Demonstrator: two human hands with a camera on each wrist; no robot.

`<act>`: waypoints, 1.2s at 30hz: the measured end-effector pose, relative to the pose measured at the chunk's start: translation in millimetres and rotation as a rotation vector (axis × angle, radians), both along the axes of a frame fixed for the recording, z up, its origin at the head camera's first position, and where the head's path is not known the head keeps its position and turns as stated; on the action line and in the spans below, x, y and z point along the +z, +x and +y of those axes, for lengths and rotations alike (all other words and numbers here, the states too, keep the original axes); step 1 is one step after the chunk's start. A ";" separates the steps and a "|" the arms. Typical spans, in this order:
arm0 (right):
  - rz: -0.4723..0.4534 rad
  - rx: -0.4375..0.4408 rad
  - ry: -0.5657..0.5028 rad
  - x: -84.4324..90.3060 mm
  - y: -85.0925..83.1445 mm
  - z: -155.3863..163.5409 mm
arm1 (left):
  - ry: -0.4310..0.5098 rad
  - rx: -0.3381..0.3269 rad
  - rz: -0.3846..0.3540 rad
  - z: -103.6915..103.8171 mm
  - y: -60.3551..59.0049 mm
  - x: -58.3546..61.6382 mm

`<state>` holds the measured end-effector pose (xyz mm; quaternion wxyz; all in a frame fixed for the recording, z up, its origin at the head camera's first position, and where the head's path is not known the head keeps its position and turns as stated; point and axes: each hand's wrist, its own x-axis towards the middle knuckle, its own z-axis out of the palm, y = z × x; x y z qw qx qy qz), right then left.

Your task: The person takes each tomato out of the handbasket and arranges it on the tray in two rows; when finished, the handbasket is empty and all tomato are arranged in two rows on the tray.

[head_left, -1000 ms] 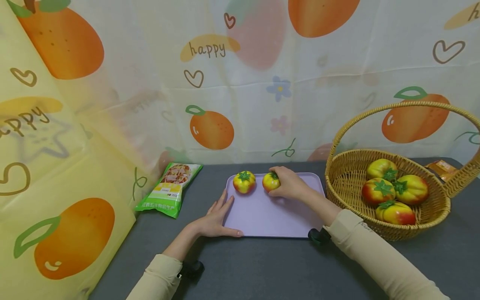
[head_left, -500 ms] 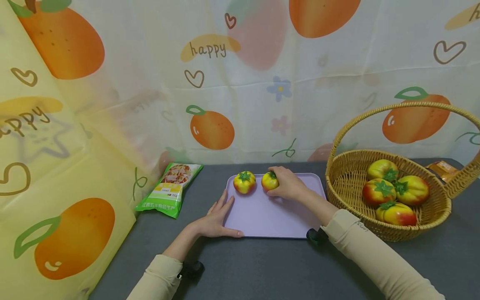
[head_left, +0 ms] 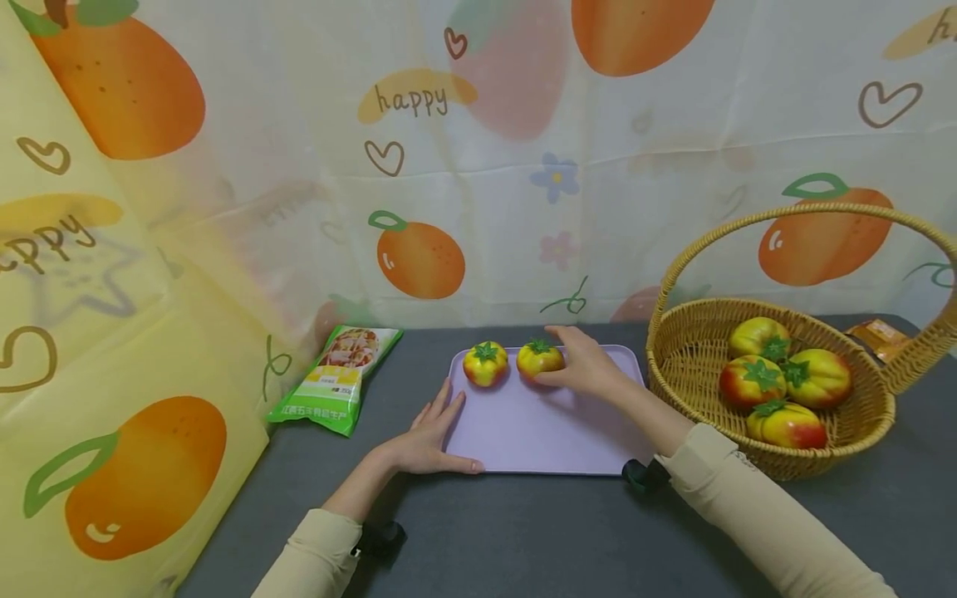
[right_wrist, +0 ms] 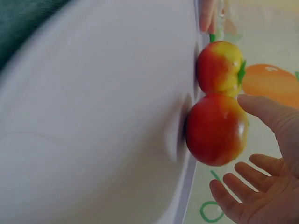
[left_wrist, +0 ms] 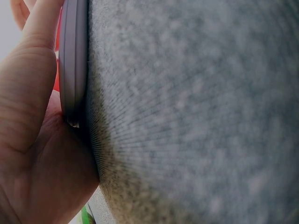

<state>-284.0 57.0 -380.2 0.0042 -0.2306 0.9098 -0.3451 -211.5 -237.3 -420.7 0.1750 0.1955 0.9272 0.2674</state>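
Observation:
Two red-and-yellow tomatoes with green leafy tops stand side by side at the back of a lilac tray (head_left: pixel 523 436): a left tomato (head_left: pixel 484 367) and a right tomato (head_left: pixel 538 363). My right hand (head_left: pixel 588 365) is beside the right tomato, fingers and thumb spread apart. In the right wrist view the thumb tip is close to the nearer tomato (right_wrist: pixel 217 130), and the other fingers extend away from it. My left hand (head_left: pixel 429 438) rests at the tray's front left corner, fingers along the left rim and thumb along the front edge.
A wicker basket (head_left: pixel 688 407) with a tall handle holds several more tomatoes, right of the tray. A green snack bag (head_left: pixel 340 378) lies to the left. Behind the basket lies a small orange-brown packet (head_left: pixel 880 339). A fruit-print curtain (head_left: pixel 486 191) hangs behind the table.
My right hand has let go of the right tomato, its fingers spreading and drawing slightly to the right. The tomato stays on the tray. My left hand has not moved.

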 end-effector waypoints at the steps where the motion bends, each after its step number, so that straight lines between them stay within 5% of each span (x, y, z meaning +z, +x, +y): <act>1: 0.003 -0.001 -0.013 0.4 0.9 2.3 | 0.000 -0.002 0.001 0.1 0.1 0.0; 36: 0.121 -0.041 -0.087 29.3 52.7 80.2 | -0.013 0.005 -0.004 1.6 -1.0 -1.4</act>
